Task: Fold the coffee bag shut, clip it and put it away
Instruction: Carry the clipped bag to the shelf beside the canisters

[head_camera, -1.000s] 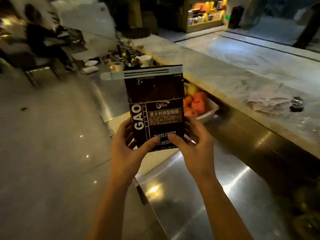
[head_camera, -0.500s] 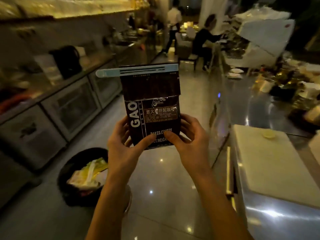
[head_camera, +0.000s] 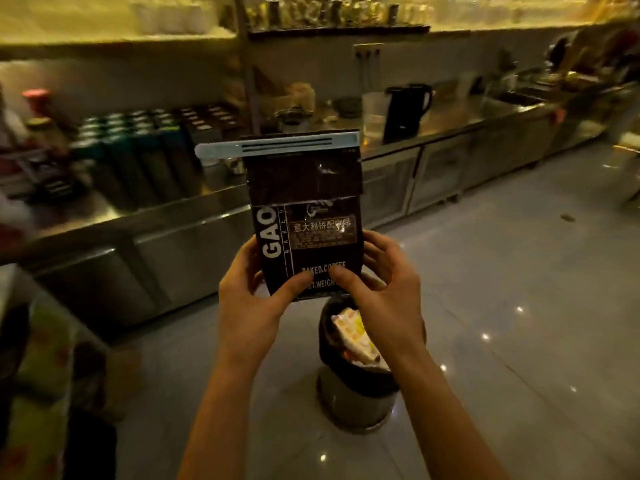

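A dark brown coffee bag with white "GAO" lettering stands upright in the air in front of me, its top folded over. A pale blue sealing clip runs across the folded top, sticking out to the left. My left hand grips the bag's lower left edge, thumb on the front. My right hand grips the lower right edge, thumb also on the front. Both hands hold it at chest height over the floor.
A steel counter with cabinets runs along the far side, carrying a black kettle and rows of dark cans and boxes. A lined bin with rubbish stands on the tiled floor just below the bag. Shelves hang above.
The view has swung left from the marble bar, past the seating area, to the back counter. The bag stays upright in both hands with the same grip.
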A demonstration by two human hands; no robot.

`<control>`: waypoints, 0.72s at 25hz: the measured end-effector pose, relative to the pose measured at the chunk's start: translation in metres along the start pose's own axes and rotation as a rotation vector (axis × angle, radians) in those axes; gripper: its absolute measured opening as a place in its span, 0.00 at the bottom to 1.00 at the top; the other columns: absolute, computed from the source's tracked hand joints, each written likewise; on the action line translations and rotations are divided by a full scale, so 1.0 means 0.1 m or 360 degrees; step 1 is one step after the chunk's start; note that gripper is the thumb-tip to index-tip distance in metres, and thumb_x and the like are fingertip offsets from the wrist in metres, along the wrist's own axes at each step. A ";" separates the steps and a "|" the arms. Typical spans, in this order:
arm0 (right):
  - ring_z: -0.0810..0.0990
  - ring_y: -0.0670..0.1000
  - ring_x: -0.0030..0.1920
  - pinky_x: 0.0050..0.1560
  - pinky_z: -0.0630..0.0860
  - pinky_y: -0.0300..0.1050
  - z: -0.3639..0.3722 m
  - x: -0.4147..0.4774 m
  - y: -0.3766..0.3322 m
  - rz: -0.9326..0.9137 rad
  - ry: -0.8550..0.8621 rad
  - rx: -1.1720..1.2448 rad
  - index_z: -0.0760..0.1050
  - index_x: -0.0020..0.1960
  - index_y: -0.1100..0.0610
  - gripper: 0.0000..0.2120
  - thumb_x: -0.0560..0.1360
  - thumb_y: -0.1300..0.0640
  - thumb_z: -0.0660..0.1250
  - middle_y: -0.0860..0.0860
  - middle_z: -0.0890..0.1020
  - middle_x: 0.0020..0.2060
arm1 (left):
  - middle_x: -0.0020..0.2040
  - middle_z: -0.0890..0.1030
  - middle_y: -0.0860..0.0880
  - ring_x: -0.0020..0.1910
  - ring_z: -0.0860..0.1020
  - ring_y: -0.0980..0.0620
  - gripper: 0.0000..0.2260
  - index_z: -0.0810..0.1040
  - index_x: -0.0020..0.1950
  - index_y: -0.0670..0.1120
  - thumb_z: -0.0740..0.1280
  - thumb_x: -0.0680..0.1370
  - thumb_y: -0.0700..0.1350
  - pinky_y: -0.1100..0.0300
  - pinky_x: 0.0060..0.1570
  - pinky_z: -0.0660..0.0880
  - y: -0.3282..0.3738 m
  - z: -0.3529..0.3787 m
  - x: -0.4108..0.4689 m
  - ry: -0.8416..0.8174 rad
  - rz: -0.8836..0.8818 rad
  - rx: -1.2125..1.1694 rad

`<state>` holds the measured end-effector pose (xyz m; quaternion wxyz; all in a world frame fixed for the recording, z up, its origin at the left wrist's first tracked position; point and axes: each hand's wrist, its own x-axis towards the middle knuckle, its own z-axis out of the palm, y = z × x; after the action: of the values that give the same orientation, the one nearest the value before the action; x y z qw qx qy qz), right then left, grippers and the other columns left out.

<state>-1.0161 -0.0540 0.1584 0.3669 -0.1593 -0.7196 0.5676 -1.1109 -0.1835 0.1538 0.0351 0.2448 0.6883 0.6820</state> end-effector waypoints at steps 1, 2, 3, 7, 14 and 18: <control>0.78 0.41 0.60 0.59 0.78 0.43 0.20 0.11 0.05 0.0002 -0.0061 0.0015 0.71 0.63 0.46 0.24 0.71 0.57 0.74 0.42 0.80 0.58 | 0.61 0.81 0.54 0.61 0.79 0.56 0.32 0.73 0.68 0.50 0.76 0.65 0.52 0.47 0.62 0.77 -0.06 -0.14 0.09 0.0073 -0.0008 0.0026; 0.78 0.41 0.61 0.60 0.78 0.44 0.40 0.23 0.10 0.0009 -0.0131 0.0027 0.71 0.64 0.46 0.24 0.71 0.56 0.74 0.43 0.80 0.58 | 0.61 0.81 0.55 0.61 0.79 0.57 0.32 0.73 0.68 0.50 0.75 0.65 0.53 0.48 0.63 0.76 -0.14 -0.28 0.20 0.0145 -0.0027 0.0048; 0.78 0.41 0.61 0.60 0.78 0.45 0.59 0.36 0.17 0.0008 -0.0193 0.0030 0.71 0.64 0.47 0.24 0.71 0.56 0.74 0.43 0.80 0.58 | 0.61 0.81 0.56 0.61 0.79 0.59 0.32 0.73 0.68 0.51 0.75 0.66 0.53 0.50 0.63 0.76 -0.21 -0.40 0.31 0.0209 -0.0044 0.0061; 0.78 0.40 0.60 0.59 0.78 0.42 1.24 0.94 0.47 0.0016 -0.0380 0.0088 0.71 0.64 0.48 0.24 0.70 0.56 0.75 0.43 0.80 0.57 | 0.59 0.81 0.59 0.58 0.79 0.65 0.28 0.72 0.69 0.51 0.75 0.70 0.45 0.63 0.57 0.78 -0.51 -0.71 0.86 0.0380 -0.0075 0.0139; 0.78 0.39 0.59 0.56 0.78 0.37 2.14 2.17 0.85 0.0017 -0.0634 0.0262 0.71 0.62 0.47 0.23 0.70 0.56 0.75 0.41 0.80 0.55 | 0.60 0.80 0.56 0.59 0.79 0.63 0.27 0.72 0.69 0.48 0.75 0.72 0.42 0.70 0.54 0.76 -0.86 -1.02 2.12 0.0578 -0.0058 0.0263; 0.78 0.38 0.59 0.57 0.77 0.36 2.70 2.74 1.05 0.0056 -0.0770 0.0308 0.72 0.62 0.48 0.23 0.70 0.56 0.75 0.41 0.80 0.55 | 0.61 0.80 0.55 0.60 0.78 0.62 0.27 0.71 0.70 0.49 0.74 0.72 0.43 0.70 0.54 0.76 -1.06 -1.23 2.69 0.0699 -0.0100 0.0243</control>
<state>-1.4134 -0.0348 0.1324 0.1878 0.0044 -0.7258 0.6617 -1.4245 -0.1879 0.1380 -0.1131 0.0708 0.7363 0.6634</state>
